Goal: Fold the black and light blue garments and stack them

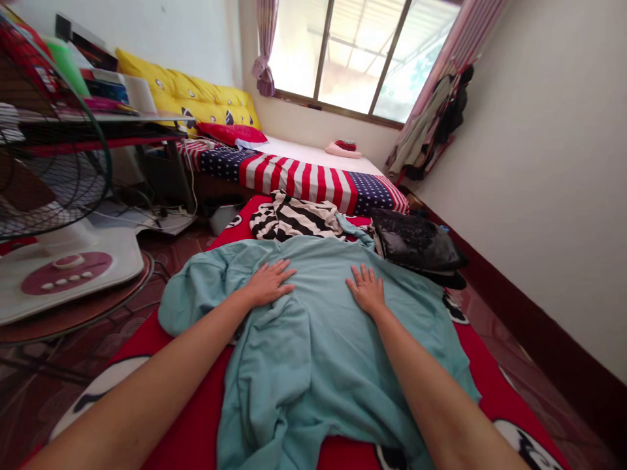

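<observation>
A light teal garment (343, 352), apparently a long-sleeved top, lies spread over a red patterned cloth (181, 411). Flat on its left part rests my left hand (269, 284), fingers spread. My right hand (366, 288) presses flat on the smoother right part, its fingers apart as well. One sleeve-like length of the garment runs down toward me, rumpled, below my left hand. Just beyond the garment lie a black-and-white striped cloth (304, 219) and, to its right, a pile of dark folded clothing (416, 240).
At the left a fan (68, 261) stands on a round stool, with a cluttered desk (122, 121) behind it. A bed with a stars-and-stripes cover (298, 179) is under the window. Clothes (435, 124) hang by the right wall (548, 163).
</observation>
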A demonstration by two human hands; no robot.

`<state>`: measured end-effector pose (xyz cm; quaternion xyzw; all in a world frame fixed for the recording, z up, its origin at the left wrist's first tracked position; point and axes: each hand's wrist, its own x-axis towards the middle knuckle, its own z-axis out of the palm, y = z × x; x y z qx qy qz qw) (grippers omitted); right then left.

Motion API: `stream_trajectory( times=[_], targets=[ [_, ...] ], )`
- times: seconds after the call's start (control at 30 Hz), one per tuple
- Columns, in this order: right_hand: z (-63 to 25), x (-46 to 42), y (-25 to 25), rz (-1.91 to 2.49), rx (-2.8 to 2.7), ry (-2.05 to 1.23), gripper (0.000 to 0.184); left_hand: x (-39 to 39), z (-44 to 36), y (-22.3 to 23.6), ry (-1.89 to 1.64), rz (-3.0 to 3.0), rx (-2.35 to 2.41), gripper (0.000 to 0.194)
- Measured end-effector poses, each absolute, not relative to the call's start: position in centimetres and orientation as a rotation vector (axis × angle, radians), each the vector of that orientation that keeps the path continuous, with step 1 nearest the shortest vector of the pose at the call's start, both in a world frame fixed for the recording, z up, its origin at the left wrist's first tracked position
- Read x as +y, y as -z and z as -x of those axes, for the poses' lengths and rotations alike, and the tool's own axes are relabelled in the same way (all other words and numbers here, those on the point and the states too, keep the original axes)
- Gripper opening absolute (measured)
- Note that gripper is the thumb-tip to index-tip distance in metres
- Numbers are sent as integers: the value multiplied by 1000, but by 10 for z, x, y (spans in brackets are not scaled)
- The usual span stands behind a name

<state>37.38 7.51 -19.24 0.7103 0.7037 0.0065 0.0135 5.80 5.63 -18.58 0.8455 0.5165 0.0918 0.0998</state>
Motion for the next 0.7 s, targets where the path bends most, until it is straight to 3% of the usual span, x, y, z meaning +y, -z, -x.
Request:
stream_trajectory(
  times=[0.3, 0.47, 0.7],
  targets=[
    [-393, 36, 197, -2227, 2241, -28, 58, 22, -50, 184, -430, -2544, 1714, 46],
    [-392, 31, 197, -2264, 2260, -21, 57, -21, -61, 176, -695, -2435, 1444, 38],
    [-393, 32, 198, -2280, 2289, -33, 56, -100, -66, 156, -626, -2234, 1062, 26]
  ],
)
